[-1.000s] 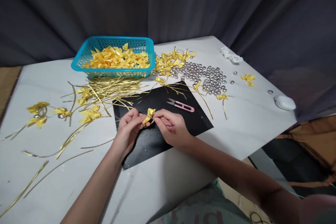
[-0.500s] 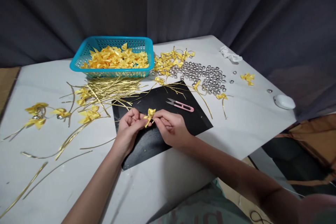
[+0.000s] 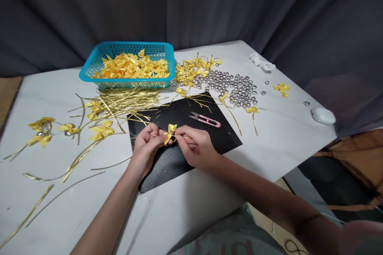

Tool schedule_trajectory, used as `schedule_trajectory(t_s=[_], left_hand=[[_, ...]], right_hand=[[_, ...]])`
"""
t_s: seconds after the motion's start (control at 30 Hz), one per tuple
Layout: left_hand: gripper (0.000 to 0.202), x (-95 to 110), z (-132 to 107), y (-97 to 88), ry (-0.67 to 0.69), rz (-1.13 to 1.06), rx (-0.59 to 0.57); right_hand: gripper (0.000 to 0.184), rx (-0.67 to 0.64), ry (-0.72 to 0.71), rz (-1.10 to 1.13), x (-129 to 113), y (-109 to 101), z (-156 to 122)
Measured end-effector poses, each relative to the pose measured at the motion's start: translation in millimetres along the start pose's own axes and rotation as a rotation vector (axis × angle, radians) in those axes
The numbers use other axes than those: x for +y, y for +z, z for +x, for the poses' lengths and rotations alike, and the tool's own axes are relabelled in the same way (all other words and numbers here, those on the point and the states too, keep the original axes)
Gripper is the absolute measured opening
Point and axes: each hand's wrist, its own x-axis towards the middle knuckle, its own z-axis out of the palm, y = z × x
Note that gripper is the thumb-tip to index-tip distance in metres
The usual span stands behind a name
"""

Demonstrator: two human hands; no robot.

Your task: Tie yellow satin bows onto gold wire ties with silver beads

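Above the black mat (image 3: 158,171), my left hand (image 3: 147,143) is closed, pinching a small yellow ribbon bow (image 3: 170,132) between thumb and fingertips. My right hand (image 3: 194,143) is closed too, its thumb and forefinger gripping a thin gold cord (image 3: 186,137) beside the bow's right side. A loop of that cord curves just below the bow. Behind my right hand, a pair of pink thread snips (image 3: 209,121) lies on the mat, blades to the left. Gold cords (image 3: 128,101) are heaped past my left hand, some overlapping the mat.
A blue basket (image 3: 127,80) full of yellow bows stands at the back. Silver beads (image 3: 230,87) spread right of it, near finished-looking bows (image 3: 191,67). More bows on cords (image 3: 42,131) lie at left. A white mouse-like object (image 3: 323,116) sits by the right edge.
My right fingers have shifted slightly on the cord, and a length of it now shows across them. The cord loop under the bow is more visible. My left hand keeps its pinch.
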Motion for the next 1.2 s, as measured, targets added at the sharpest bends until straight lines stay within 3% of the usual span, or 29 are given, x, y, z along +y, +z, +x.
schedule_trajectory(t_s=[0.5,1.2], left_hand=[[0.031,0,0,-1.2,-0.008,-0.003,0.017],[0.036,1,0,2.4,-0.031,0.001,0.043]], right_hand=[[0.013,-0.014,-0.013,0.004,1,0,-1],[0.008,0.033,0.133,0.128,3,11,-7]])
